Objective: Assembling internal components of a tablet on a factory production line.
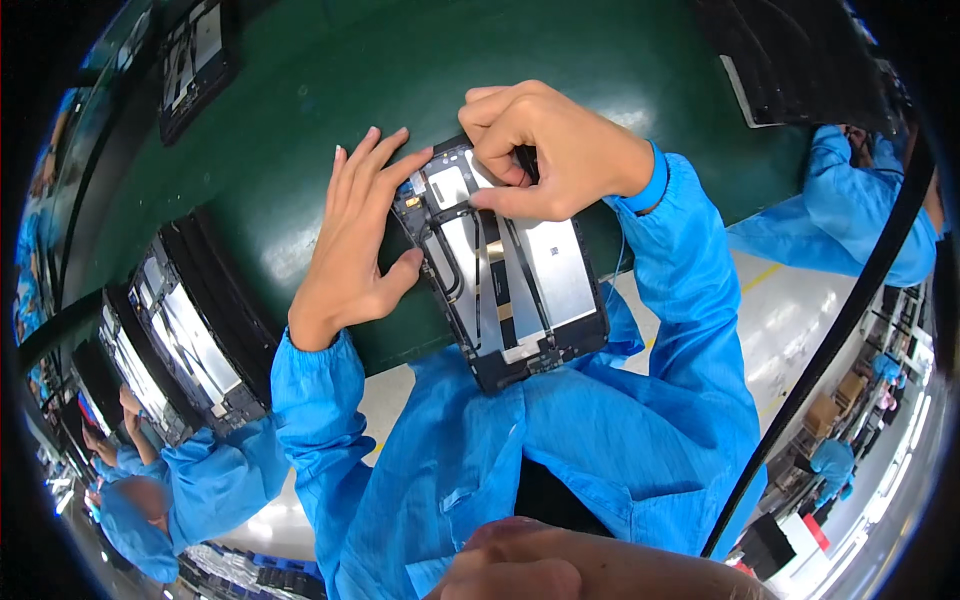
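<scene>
An opened tablet-like device (565, 285) with silver plates and a black frame lies tilted at the table's near edge, its lower end toward my lap. My left hand (350, 240) rests along its upper left side, fingers stretched out and thumb apart, fingertips near the top left corner. Over the device's upper end, my right hand (560, 150) is closed in a pinch, thumb against a short black strip (452, 213). Curled fingers hide whatever is in the pinch; something dark shows inside the curl. Black cables (525, 275) run lengthwise over the silver plates.
The green table (300, 90) spreads beyond my hands. Similar opened devices (185, 320) stand in a row at left, another (195, 60) at far left. A black sheet-like stack (800, 70) lies far right. Blue-sleeved co-workers (840, 220) sit at both sides. A blue band (655, 180) circles my right wrist.
</scene>
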`<state>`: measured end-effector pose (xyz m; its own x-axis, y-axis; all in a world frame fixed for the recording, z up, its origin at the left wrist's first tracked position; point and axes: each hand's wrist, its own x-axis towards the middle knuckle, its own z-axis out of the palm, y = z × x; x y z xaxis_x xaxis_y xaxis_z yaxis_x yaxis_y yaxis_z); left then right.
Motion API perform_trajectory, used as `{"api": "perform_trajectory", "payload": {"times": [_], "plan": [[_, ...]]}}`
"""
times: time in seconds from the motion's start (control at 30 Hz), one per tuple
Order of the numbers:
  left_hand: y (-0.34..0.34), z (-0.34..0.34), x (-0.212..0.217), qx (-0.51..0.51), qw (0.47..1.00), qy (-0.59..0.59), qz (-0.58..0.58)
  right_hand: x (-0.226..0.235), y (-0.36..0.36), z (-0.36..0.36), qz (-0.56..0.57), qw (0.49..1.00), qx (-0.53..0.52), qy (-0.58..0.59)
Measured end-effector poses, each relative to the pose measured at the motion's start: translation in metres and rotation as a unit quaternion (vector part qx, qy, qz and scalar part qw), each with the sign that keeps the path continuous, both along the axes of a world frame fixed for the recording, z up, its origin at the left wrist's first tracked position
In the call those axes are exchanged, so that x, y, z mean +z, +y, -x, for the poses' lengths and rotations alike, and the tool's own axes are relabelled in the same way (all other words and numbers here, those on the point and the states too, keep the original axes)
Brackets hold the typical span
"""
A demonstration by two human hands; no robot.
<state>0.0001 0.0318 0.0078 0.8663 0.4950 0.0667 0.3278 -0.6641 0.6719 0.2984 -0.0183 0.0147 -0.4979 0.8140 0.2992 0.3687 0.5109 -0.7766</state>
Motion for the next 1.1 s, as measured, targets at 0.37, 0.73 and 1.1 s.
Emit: {"api": "perform_trajectory", "payload": {"times": [0.37, 0.73, 1.1], "plan": [[-0.005, -0.003, -0.001, 0.021, 1.0, 0.013, -0.01, -0.003, -0.004, -0.001, -0.004, 0.999, -0.016, -0.028], [-0.002, -0.006, -0.012, 0.041, 0.998, -0.007, -0.054, -0.005, -0.001, -0.002, -0.012, 0.997, -0.018, -0.07], [-0.006, -0.007, -0.017, 0.029, 0.998, -0.028, -0.047, 0.009, -0.007, -0.017, 0.097, 0.993, 0.055, -0.045]]}}
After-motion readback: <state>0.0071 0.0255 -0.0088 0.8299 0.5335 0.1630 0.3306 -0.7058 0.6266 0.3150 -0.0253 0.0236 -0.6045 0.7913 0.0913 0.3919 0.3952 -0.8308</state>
